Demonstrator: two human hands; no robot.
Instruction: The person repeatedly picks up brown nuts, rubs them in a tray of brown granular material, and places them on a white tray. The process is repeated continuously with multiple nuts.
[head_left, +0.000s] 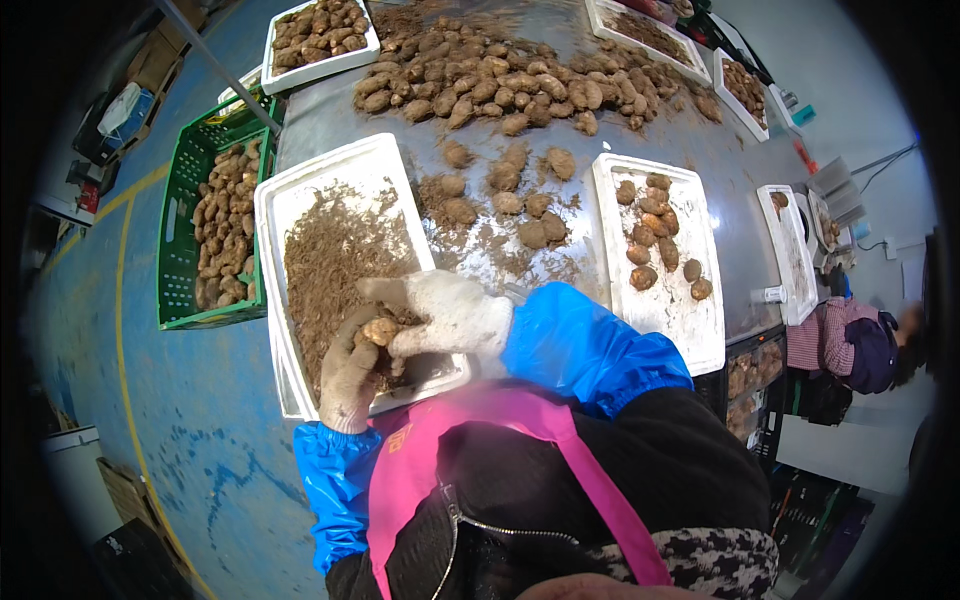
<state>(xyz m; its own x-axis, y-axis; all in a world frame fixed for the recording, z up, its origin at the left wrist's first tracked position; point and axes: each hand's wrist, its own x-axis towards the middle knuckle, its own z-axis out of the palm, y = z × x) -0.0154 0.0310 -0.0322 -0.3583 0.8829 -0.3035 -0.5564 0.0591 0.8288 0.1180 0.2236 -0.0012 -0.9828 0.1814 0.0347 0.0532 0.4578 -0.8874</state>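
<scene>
Both my hands wear pale, dirt-stained work gloves. My left hand [350,370] is closed around a small taro [380,331], whose bared pale end points up. From the right, my right hand [450,315] reaches over, its fingers bent about the same taro; whether a small tool is in it I cannot see. Both hands are above the near part of a white foam tray [392,165], which holds a thick layer of brown fibrous peelings [335,250].
A metal table [430,150] carries a large heap of hairy taros [500,85] and several loose ones. A foam tray [705,250] with cleaned taros stands right. Left is a green crate [180,230] of taros. Another person [850,340] is at the far right.
</scene>
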